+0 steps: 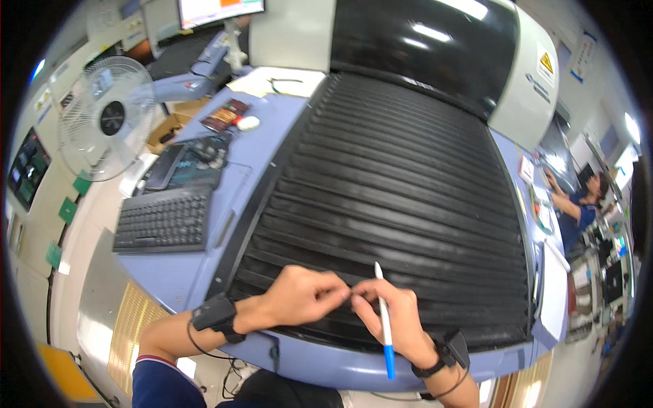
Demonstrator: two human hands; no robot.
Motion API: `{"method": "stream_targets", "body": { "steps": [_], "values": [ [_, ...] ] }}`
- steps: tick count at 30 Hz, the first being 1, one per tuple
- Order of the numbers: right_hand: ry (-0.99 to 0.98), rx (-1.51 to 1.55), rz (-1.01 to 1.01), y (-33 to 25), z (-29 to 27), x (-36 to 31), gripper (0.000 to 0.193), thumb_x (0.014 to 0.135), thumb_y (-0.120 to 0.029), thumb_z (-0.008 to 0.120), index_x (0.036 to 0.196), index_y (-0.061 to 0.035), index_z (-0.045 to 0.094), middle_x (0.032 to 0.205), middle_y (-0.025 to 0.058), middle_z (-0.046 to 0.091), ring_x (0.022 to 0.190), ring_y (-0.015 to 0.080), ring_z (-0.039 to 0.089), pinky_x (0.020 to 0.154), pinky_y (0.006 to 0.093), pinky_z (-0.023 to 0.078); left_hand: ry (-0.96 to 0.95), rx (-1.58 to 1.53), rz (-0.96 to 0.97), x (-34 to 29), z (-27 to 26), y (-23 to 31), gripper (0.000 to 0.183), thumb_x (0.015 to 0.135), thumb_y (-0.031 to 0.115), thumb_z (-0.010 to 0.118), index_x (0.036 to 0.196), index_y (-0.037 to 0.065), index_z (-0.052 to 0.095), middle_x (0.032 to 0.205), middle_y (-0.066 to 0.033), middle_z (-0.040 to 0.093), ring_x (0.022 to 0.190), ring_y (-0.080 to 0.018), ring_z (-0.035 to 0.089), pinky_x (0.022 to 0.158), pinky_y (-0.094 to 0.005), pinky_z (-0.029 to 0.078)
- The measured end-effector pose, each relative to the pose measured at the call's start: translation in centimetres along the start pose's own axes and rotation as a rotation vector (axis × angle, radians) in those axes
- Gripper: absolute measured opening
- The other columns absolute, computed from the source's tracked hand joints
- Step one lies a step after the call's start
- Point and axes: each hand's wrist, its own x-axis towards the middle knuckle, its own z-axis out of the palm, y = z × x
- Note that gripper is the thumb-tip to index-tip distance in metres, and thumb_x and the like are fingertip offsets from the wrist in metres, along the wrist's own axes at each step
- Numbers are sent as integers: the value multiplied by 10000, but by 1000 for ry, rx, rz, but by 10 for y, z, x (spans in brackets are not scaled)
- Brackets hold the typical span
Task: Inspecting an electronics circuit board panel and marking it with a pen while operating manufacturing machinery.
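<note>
My left hand (304,296) is closed in a pinch, its thumb and forefinger tips meeting those of my right hand. Whatever lies between the fingertips, if anything, is too small to make out. My right hand (396,314) is closed as well, with a white marker pen (385,318) held across it. The pen's blue end points down toward me and its thin tip sticks up past the knuckles. Both hands hover over the near part of a black ribbed bellows cover (381,204) on a machine bed.
Behind the cover rises a machine hood with a dark window (422,47). On the blue ledge at left are a keyboard (163,219), a phone (166,167), a mouse (248,123) and pliers (284,82). A fan (109,119) stands farther left. Another person (578,211) works at far right.
</note>
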Motion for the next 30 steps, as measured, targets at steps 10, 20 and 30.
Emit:
{"method": "stream_targets", "body": {
  "steps": [10,20,30],
  "values": [
    [47,-65,-90,8,2,-6,119,843,-63,748,908,10,680,677,107,700,591,148,682,564,268,515,-79,2,170,-5,5,-2,148,920,197,705,963,62,743,671,-111,670,555,-233,650,526,-316,505],
    [31,-190,-212,12,1,21,140,836,-73,771,923,-3,687,719,119,718,652,208,729,597,298,557,61,-32,179,3,-1,-12,208,937,257,661,964,67,741,638,-95,659,555,-248,653,545,-346,502],
    [88,-154,-215,19,-3,6,103,835,-28,766,906,-2,695,722,114,717,667,198,728,602,279,547,-6,47,317,-3,-4,-6,146,878,162,753,969,58,709,624,-51,644,508,-164,628,485,-272,491]
  ]
}}
